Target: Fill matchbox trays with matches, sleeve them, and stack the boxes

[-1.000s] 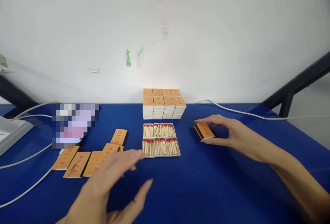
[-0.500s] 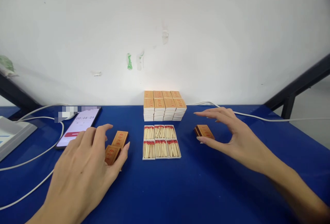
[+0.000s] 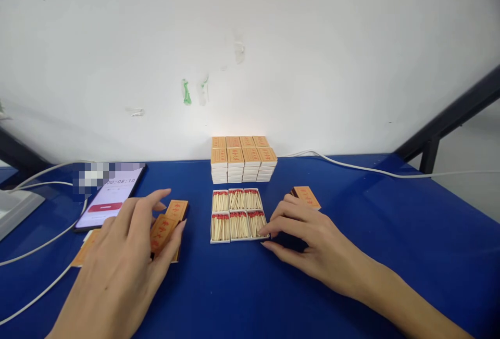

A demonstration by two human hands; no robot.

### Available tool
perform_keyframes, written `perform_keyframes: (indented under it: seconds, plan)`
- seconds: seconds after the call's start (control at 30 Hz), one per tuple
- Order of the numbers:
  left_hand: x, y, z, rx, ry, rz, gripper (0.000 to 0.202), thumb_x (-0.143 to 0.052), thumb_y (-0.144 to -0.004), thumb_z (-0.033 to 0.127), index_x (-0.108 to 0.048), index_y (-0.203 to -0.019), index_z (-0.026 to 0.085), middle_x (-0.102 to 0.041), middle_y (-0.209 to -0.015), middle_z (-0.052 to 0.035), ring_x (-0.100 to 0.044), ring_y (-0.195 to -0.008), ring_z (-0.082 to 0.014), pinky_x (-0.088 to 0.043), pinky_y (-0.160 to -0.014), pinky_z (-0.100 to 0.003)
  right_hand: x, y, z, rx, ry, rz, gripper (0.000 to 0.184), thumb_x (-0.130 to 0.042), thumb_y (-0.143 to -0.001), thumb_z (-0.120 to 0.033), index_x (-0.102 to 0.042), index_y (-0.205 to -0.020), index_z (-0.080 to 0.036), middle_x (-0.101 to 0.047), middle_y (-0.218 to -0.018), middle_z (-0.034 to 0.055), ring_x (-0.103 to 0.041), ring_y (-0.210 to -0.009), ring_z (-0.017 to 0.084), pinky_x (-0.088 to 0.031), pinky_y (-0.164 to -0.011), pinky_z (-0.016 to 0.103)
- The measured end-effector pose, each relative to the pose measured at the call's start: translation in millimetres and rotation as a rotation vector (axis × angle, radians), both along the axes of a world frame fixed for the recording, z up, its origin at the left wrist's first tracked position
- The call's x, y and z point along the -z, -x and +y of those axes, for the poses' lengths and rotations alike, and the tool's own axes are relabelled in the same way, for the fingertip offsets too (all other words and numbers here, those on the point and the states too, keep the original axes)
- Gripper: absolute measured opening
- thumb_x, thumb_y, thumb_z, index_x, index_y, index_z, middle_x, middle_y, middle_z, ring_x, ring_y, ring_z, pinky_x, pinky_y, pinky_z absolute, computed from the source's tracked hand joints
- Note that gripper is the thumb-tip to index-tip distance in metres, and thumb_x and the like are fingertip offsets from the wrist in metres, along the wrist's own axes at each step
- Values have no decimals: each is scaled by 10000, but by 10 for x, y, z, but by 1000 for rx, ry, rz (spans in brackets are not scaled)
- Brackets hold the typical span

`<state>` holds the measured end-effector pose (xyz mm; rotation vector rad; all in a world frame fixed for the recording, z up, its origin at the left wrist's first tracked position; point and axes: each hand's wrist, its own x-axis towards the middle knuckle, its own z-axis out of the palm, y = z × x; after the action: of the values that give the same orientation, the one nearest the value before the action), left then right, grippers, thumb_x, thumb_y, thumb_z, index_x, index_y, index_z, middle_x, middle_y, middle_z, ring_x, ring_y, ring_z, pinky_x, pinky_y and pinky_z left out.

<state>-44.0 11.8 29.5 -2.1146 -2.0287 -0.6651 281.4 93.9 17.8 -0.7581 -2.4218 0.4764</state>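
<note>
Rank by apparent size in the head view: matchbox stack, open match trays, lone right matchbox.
Largest: matchbox stack and open match trays, alike; stack farther, so unranked.
Smallest: lone matchbox.

A phone (image 3: 107,198) and white cables (image 3: 42,242) lie left; stacked matchboxes (image 3: 242,159) stand by the wall (image 3: 250,42).

The screen of the black smartphone (image 3: 107,198), lying on the blue table (image 3: 351,255), shows a timer. Its legible digits read "08:10", and the part before them is blurred. The orange cardboard matchbox sleeves (image 3: 177,209) carry red printed characters too small to read.
</note>
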Motion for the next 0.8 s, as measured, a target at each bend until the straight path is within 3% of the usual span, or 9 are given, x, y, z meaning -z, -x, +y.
perform_keyframes:
  seconds: [0.13, 0.23, 0.33, 0.4, 0.5, 0.6, 0.8]
  plan:
    - [12, -98, -99, 209, -48, -157, 491, -684, -1109, 498, -526, -1560, 387, -722, -1453, -74, -764, -1248, -358, -623, -1119, -537, 7, -13, 15, -5, 37, -39, 146, -704, -1087, -146, -803, -1139, -240, -754, -990, 49, -640, -929, 238, -548, -841, 411]
    - [66, -163, -174, 418, 9, -225, 547, -771, -1072, 465, -538, -1566, 432, -777, -1392, -26, -811, -1215, -318, -667, -1101, -434, 5, -12, 11, -12, 56, -39, 166, -695, -1085, -126, -807, -1111, -246, -748, -984, 46, -633, -927, 234, -534, -811, 390]
    - [109, -195, -204, 548, 96, -298, 569, -817, -1046, 452, -570, -1558, 449, -815, -1368, 8, -851, -1174, -279, -695, -1046, -329, -4, -8, -4, -9, 60, -27, 182, -686, -1073, -104, -803, -1060, -242, -742, -964, 41, -622, -908, 228, -518, -775, 374]
    - [126, -199, -206, 588, 173, -341, 561, -837, -1032, 467, -597, -1539, 463, -827, -1382, 29, -858, -1172, -266, -679, -1087, -322, -17, -11, -11, -4, 59, -22, 188, -678, -1065, -102, -802, -1045, -242, -736, -941, 36, -618, -888, 224, -515, -760, 374]
    - [146, -189, -212, 604, 250, -371, 627, -877, -976, 557, -625, -1543, 471, -830, -1408, 11, -836, -1239, -329, -628, -1196, -442, -48, -35, -2, -7, 52, -31, 210, -662, -1037, -91, -802, -1037, -248, -735, -927, 37, -623, -872, 226, -523, -747, 381]
    - [158, -182, -229, 577, 253, -344, 767, -911, -902, 637, -614, -1585, 457, -808, -1463, -33, -802, -1294, -410, -609, -1213, -544, -78, -76, 23, -1, 4, -54, 234, -649, -1003, -71, -792, -1024, -254, -744, -934, 46, -635, -878, 238, -545, -765, 401]
    - [131, -262, -201, 593, 130, -228, 466, -761, -1016, 322, -632, -1459, 388, -849, -1316, -23, -826, -1186, -331, -663, -1102, -419, -80, -108, 6, 67, -87, -22, 223, -635, -1017, -110, -745, -1127, -269, -738, -1029, 70, -667, -916, 258, -582, -903, 510]
